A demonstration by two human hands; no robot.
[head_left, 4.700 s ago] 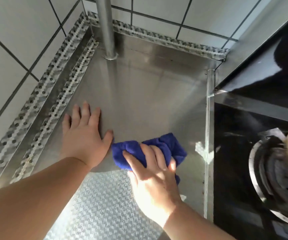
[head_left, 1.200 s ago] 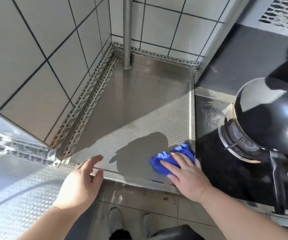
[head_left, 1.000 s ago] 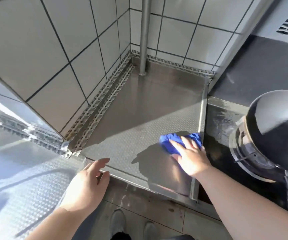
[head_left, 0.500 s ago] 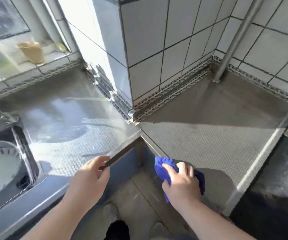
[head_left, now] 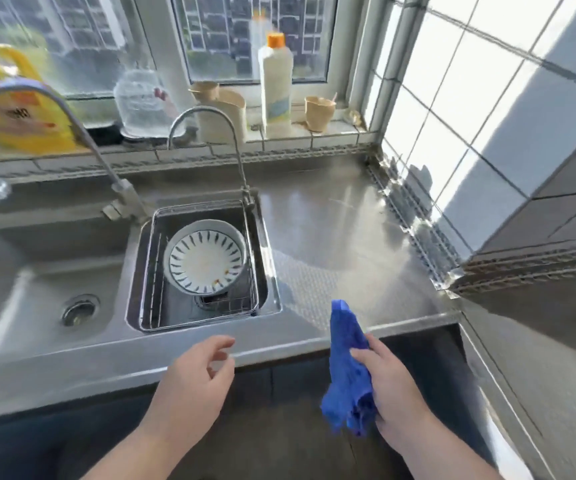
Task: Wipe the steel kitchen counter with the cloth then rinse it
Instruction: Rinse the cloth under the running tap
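The right hand (head_left: 395, 386) grasps the blue cloth (head_left: 347, 362) in front of the counter's front edge, off the steel counter (head_left: 342, 230); the cloth hangs bunched from the fingers. The left hand (head_left: 189, 389) hovers beside it, fingers loosely curled and holding nothing. Beyond them a wire basket (head_left: 255, 258) in the small sink bowl holds a patterned bowl (head_left: 205, 261), under a curved faucet (head_left: 207, 116). The larger basin (head_left: 54, 289) lies to the left. On the windowsill stand a white bottle (head_left: 275, 84) and paper cups (head_left: 319, 112). Half a second ago the cloth was pressed on the counter's corner near the tiled wall; now it is lifted clear and the view faces the sink.
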